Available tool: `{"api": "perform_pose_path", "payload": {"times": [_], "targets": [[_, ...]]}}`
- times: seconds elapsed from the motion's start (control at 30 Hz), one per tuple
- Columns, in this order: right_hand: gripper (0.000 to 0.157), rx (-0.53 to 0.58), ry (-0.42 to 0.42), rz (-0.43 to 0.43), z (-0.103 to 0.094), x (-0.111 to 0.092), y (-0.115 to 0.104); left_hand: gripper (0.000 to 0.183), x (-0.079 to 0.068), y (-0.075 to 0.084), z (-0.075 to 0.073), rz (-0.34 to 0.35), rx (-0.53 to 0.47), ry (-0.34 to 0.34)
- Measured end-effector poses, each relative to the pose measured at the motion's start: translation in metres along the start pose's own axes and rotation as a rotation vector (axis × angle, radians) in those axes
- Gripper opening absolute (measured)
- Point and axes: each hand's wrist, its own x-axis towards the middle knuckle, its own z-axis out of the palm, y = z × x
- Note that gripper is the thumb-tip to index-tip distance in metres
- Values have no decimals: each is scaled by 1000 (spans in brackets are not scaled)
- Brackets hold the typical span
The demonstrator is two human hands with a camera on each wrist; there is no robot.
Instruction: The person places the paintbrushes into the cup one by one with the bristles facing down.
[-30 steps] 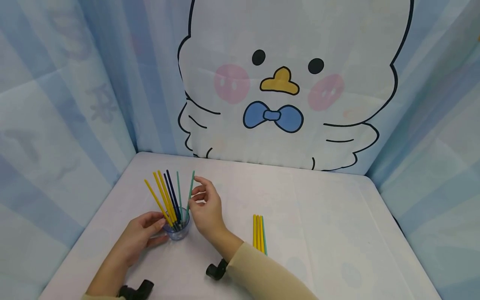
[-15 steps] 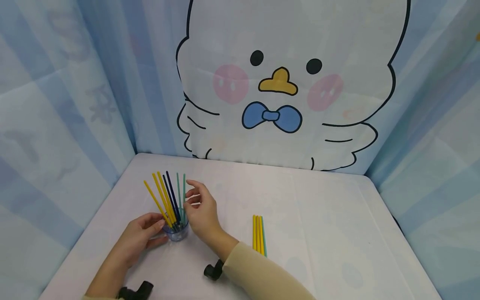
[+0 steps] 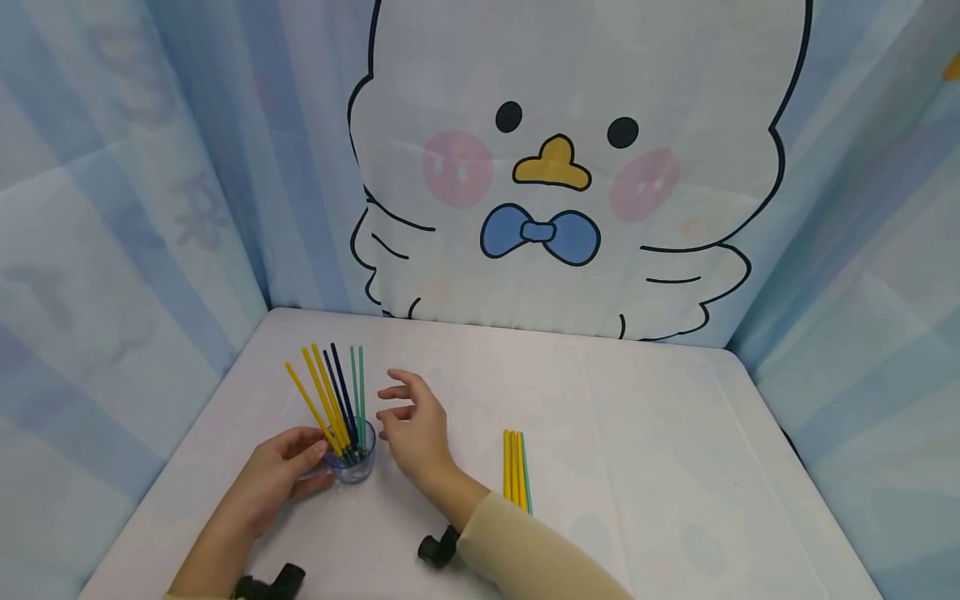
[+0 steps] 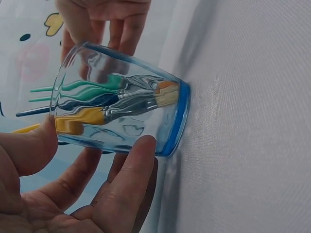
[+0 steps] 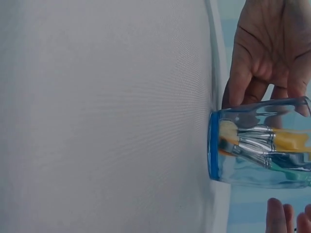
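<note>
A clear drinking glass (image 3: 352,474) with a blue base stands upright at the table's left. My left hand (image 3: 281,475) holds its left side, the thumb (image 4: 34,150) by the rim and the fingers against the wall. Inside, paintbrushes lean with bristles (image 4: 167,98) down and handles up: three yellow handles (image 3: 303,398), two navy handles (image 3: 343,387) and two green handles (image 3: 362,383). My right hand (image 3: 416,433) is just right of the glass, fingers loosely bent and holding nothing; its fingertips (image 5: 275,216) show apart from the glass in the right wrist view.
Right of my right forearm, three yellow handles (image 3: 513,467) and one green handle (image 3: 527,475) lie side by side on the white-covered table (image 3: 660,467); the sleeve (image 3: 525,550) hides their near ends. A printed curtain (image 3: 555,275) stands behind the table.
My right hand has brought a green-handled paintbrush leftward beside the other green one, let it go in the glass, and drawn back to the right. My left hand stays on the glass.
</note>
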Motion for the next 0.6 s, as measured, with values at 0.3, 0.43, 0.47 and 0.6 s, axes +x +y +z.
{"api": "perform_pose_path", "payload": {"times": [0.3,0.43,0.47,0.6], "targets": [[64,36,-58,49,-20,-6,-1,49,-1,-1,-1,-4,-15,-7],[65,48,-64,79,-29,-10,-1,49,0,-1,-1,-3,-16,-14],[66,54,-66,85,-31,-10,-1,50,0,-1,-1,-1,-15,-15],[68,63,-75,103,-40,-14,-1,49,0,-1,-1,4,-16,-16]]}}
